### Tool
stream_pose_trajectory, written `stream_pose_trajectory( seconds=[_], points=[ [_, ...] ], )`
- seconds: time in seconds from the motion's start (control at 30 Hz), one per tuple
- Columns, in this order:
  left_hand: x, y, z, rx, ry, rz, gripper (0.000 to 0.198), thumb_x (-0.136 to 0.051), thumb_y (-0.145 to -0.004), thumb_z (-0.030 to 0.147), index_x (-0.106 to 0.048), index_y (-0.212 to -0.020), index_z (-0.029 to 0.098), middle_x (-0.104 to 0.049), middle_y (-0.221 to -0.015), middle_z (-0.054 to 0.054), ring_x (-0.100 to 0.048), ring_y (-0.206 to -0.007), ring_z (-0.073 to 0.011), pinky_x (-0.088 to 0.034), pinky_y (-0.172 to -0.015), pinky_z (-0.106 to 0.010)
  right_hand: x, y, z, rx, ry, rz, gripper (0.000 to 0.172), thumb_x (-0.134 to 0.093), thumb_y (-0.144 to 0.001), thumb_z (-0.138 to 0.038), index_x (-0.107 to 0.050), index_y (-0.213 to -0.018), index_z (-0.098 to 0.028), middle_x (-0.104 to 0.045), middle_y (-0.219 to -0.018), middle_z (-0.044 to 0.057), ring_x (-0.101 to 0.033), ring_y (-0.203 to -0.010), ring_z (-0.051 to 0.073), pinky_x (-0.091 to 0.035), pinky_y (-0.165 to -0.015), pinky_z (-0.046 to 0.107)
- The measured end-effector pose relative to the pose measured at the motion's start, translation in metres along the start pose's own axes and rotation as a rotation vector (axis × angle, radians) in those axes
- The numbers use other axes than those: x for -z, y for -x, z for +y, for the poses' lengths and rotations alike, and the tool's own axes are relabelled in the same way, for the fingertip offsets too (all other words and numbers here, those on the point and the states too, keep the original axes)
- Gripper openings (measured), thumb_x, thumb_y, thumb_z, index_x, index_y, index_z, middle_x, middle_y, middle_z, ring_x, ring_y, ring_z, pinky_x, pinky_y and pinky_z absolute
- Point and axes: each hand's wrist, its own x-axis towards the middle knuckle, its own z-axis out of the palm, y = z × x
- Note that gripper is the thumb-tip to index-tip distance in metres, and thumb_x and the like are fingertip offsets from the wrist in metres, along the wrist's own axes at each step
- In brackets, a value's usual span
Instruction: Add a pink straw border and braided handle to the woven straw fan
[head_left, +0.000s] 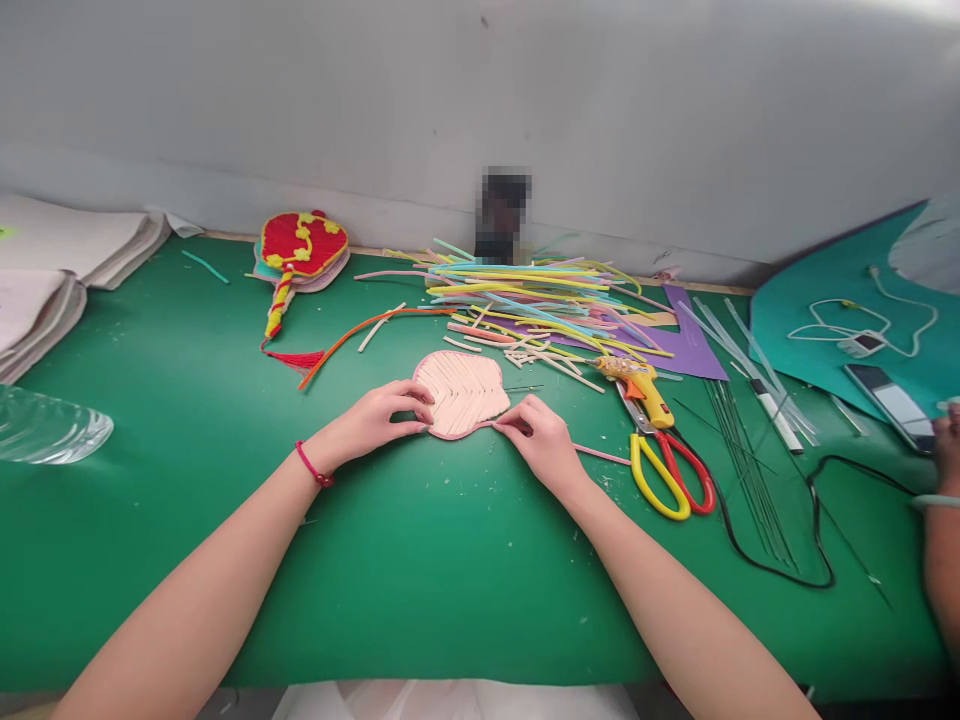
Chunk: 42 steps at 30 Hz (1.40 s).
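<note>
head view. near the middle of the desk (187, 420), a little toward the far edge: pink woven piece (460, 392), leaf-shaped, lying flat on the green top. left hand (375, 415) half curled at its left rim, fingertips on top and thumb at the lower edge, a light pinch rather than a fist. red bracelet (313, 466) on that wrist. right hand (541, 440) at the lower right rim, thumb and fingertips closed on the pink cord (600, 455) edging the piece, loose end trailing off toward the right edge of the desk. held from both sides, probably for keeping the piece flat and still, cord snug against the rim.

just right of the right hand: scissors (667, 475) with yellow and red handles, blades pointing toward the glue gun (641, 385) beyond them. both within easy reach, likely set there for that reason. behind the piece, toward the far edge: loose heap of coloured strips (525, 300), partly over a purple sheet (694, 350).

toward the far left corner: red and yellow fan (302, 245) with a tassel, well apart from both hands. at the left edge: clear bottle (45, 425) on its side, folded cloth bags (67, 250) beyond it.

at the right edge: teal sheet (795, 300), phone (892, 400), black cable (787, 570), and a co-worker's hand (946, 440), well apart from the piece.
</note>
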Motion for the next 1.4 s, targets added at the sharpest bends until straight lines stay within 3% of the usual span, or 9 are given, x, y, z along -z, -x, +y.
stream_pose_trajectory(
  seconds=[0.5, 0.77, 0.93, 1.07, 1.2, 1.4],
  points=[
    [-0.004, -0.004, -0.009, -0.035, 0.026, 0.038, 0.018, -0.056, -0.085, 0.035, -0.067, -0.083, 0.021, -0.058, -0.106, -0.005, -0.056, -0.103, -0.0173, -0.043, -0.094, -0.03, 0.0, 0.0, 0.0, -0.009, -0.003, -0.014, 0.008, -0.058, -0.083, -0.021, -0.061, -0.076, -0.021, -0.054, -0.077, 0.001, -0.057, -0.07, 0.015, -0.046, -0.064, 0.027],
    [0.006, -0.003, 0.01, 0.015, -0.027, -0.019, 0.019, -0.054, -0.085, 0.035, -0.067, -0.084, 0.021, -0.06, -0.111, -0.005, -0.055, -0.103, -0.0176, -0.041, -0.092, -0.029, 0.0, 0.0, 0.001, 0.004, 0.018, -0.001, 0.01, -0.058, -0.083, -0.023, -0.062, -0.075, -0.022, -0.056, -0.075, 0.001, -0.056, -0.068, 0.015, -0.046, -0.063, 0.028],
    [0.01, -0.023, 0.035, 0.123, -0.217, 0.015, 0.019, -0.051, -0.086, 0.031, -0.067, -0.081, 0.023, -0.067, -0.094, -0.001, -0.057, -0.095, -0.0177, -0.035, -0.089, -0.032, 0.0, 0.002, -0.002, 0.005, 0.054, -0.006, 0.011, -0.057, -0.084, -0.024, -0.062, -0.075, -0.022, -0.056, -0.077, 0.001, -0.056, -0.069, 0.015, -0.046, -0.064, 0.027],
    [0.003, -0.05, 0.046, 0.151, -0.246, -0.009, 0.015, -0.055, -0.081, 0.024, -0.068, -0.075, 0.021, -0.069, -0.081, 0.001, -0.058, -0.08, -0.0152, -0.036, -0.075, -0.027, 0.002, 0.003, -0.007, -0.01, 0.071, -0.007, 0.011, -0.056, -0.085, -0.024, -0.062, -0.076, -0.022, -0.057, -0.078, 0.001, -0.056, -0.069, 0.014, -0.045, -0.063, 0.025],
    [-0.005, -0.068, 0.044, 0.193, -0.195, -0.056, 0.012, -0.057, -0.075, 0.021, -0.069, -0.074, 0.02, -0.069, -0.076, 0.001, -0.057, -0.075, -0.0147, -0.037, -0.065, -0.024, 0.004, 0.004, -0.009, -0.003, 0.086, -0.016, 0.011, -0.055, -0.085, -0.024, -0.063, -0.077, -0.022, -0.057, -0.079, 0.001, -0.056, -0.07, 0.014, -0.044, -0.063, 0.024],
    [-0.008, -0.075, 0.031, 0.234, -0.024, -0.176, 0.014, -0.058, -0.07, 0.027, -0.068, -0.074, 0.018, -0.067, -0.074, 0.0, -0.058, -0.073, -0.0154, -0.038, -0.06, -0.023, 0.004, 0.003, -0.011, -0.006, 0.104, -0.027, 0.011, -0.055, -0.085, -0.023, -0.063, -0.077, -0.022, -0.058, -0.078, 0.001, -0.056, -0.07, 0.014, -0.043, -0.063, 0.024]
  ],
)
